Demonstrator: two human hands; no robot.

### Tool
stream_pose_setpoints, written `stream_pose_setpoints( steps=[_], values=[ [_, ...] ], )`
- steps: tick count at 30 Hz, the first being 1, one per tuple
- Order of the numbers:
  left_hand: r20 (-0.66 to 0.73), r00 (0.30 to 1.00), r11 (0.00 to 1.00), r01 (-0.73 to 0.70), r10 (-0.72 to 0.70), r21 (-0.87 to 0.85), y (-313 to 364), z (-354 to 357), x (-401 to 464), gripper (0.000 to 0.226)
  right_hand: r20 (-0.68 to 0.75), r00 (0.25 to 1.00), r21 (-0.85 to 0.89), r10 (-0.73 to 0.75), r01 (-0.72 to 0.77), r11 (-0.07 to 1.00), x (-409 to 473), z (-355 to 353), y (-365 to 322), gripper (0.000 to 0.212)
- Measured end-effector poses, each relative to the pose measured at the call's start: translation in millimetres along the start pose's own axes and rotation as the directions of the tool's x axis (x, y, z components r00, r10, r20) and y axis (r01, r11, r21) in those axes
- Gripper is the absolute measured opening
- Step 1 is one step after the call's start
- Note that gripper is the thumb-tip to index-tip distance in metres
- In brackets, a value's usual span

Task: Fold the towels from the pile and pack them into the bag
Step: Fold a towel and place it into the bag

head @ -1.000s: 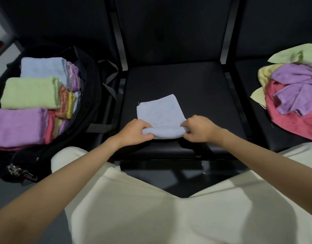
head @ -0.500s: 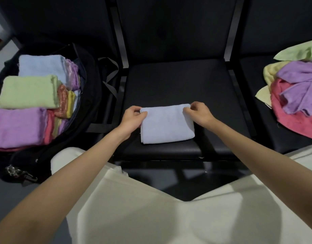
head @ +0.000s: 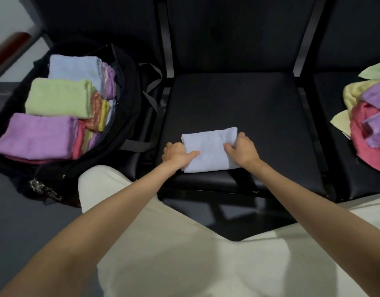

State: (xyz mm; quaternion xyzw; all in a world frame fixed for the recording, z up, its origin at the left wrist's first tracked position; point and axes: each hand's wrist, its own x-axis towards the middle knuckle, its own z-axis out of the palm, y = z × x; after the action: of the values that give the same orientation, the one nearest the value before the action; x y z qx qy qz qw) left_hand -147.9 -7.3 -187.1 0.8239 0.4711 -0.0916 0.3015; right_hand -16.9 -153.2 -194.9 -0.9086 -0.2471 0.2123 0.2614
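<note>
A folded light-blue towel [head: 209, 146] lies near the front edge of the middle black seat [head: 238, 99]. My left hand [head: 177, 154] grips its left edge, thumb on top. My right hand [head: 241, 147] grips its right edge, fingers curled over the towel's side. The open black bag [head: 129, 86] sits on the left seat, holding several folded towels: purple [head: 37, 136], green [head: 58, 97] and light blue [head: 73, 67] on top. The unfolded pile [head: 369, 123] of pink, purple, yellow and green towels lies on the right seat.
Black seat backs rise behind the three seats. A dark gap and metal frame separate the middle seat from the right one. My knees in cream trousers [head: 184, 254] fill the foreground. Grey floor shows at the lower left.
The towel's near half was folded away over the far half. Both hands then shifted from its far corners to its left and right edges.
</note>
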Motion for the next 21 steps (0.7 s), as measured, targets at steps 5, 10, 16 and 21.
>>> stream_pose_setpoints(
  steps=[5,10,16,21],
  values=[
    [-0.106,0.993,0.953,-0.081,0.052,-0.293,-16.9,-32.8,-10.3,0.040,-0.054,0.996,0.134,-0.065,0.072,0.988,-11.8,9.9,-38.5,0.030],
    [-0.442,0.893,0.916,-0.247,0.088,-0.316,-64.2,-119.5,-15.2,0.031,-0.050,0.972,0.433,-0.229,0.228,0.872,-18.3,23.0,-121.8,0.037],
    [-0.655,0.755,0.933,-0.220,-0.022,-0.285,-149.3,-216.4,-23.9,0.027,0.009,0.910,0.531,-0.415,0.347,0.773,-32.8,71.9,-243.1,0.041],
    [-0.730,0.674,0.966,-0.093,-0.117,-0.241,-221.0,-272.4,-11.5,0.027,0.062,0.857,0.542,-0.512,0.402,0.738,-46.6,112.0,-333.6,0.051]
  ],
)
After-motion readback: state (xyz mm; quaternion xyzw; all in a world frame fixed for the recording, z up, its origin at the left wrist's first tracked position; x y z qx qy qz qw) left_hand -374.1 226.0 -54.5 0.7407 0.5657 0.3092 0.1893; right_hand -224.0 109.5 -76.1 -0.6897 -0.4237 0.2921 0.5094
